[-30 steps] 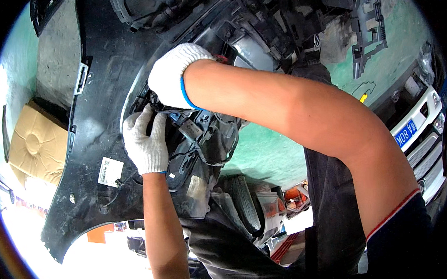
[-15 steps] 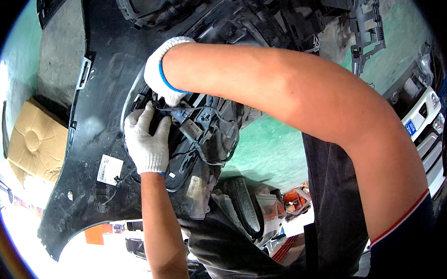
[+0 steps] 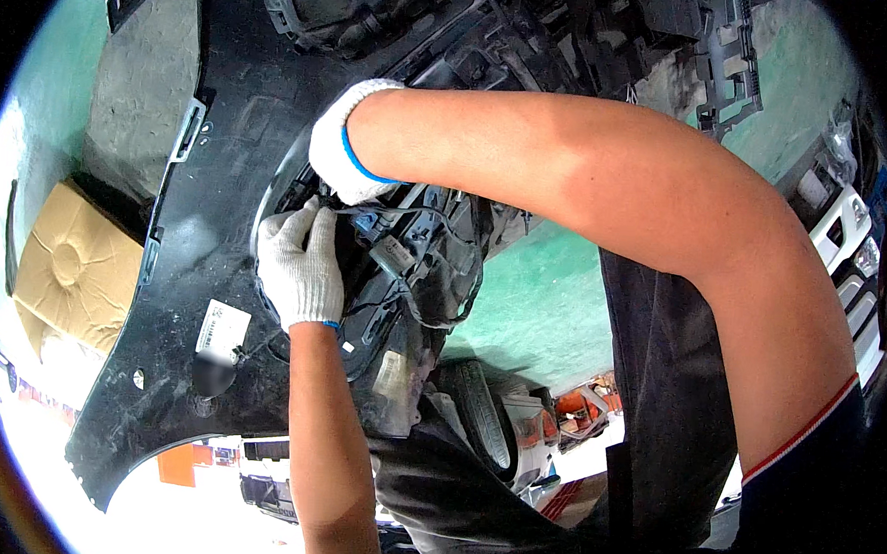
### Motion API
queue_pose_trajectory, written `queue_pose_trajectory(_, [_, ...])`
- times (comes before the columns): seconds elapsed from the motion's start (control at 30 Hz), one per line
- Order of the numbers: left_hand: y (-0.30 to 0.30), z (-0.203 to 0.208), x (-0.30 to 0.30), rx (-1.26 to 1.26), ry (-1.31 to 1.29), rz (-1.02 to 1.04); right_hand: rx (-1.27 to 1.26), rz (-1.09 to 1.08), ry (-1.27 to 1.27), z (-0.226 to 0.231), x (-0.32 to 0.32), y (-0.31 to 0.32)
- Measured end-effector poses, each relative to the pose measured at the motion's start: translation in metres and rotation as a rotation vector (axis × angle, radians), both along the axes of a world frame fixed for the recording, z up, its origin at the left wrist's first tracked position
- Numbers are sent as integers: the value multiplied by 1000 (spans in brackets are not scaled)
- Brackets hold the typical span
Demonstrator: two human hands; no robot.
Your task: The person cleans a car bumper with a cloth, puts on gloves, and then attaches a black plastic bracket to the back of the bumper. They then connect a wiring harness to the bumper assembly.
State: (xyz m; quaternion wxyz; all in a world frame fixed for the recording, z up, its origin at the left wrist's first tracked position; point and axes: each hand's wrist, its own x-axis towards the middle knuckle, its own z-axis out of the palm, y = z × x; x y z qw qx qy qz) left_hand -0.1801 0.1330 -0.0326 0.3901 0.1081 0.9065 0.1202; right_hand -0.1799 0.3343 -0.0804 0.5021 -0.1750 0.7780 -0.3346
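Note:
A big black moulded plastic panel, seemingly a car bumper cover point(image 3: 233, 159), stands before me. Dark wires point(image 3: 432, 321) loop across its inner parts, beside a small module with a pale label point(image 3: 393, 256). My left hand point(image 3: 300, 266), in a white knitted glove, reaches up to the wiring with its fingertips drawn together; whatever they pinch is too small to make out. Just above, my right hand point(image 3: 355, 144), gloved too, bends down over the same spot. Its fingers are hidden behind the glove's back and the parts. A white label point(image 3: 223, 329) is stuck on the panel below left.
Flattened brown cardboard point(image 3: 78, 271) lies at the left. Another black plastic frame point(image 3: 735, 72) is at the upper right. White and grey car parts point(image 3: 846, 230) stand along the right side. Car lamps point(image 3: 531, 429) and an orange-filled bin point(image 3: 586, 412) sit on the green floor point(image 3: 532, 301).
My left thumb and fingers have come closer together at the wiring. The view has shifted a little, so both hands and the panel appear slightly further right.

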Motion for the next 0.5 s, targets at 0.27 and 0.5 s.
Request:
queue_pose_trajectory(0.27, [1, -5, 9, -18, 90, 22, -13, -73, -23, -1, 5, 1])
queue_pose_trajectory(0.5, [-2, -10, 13, -15, 132, 10, -62, -36, 19, -10, 5, -2])
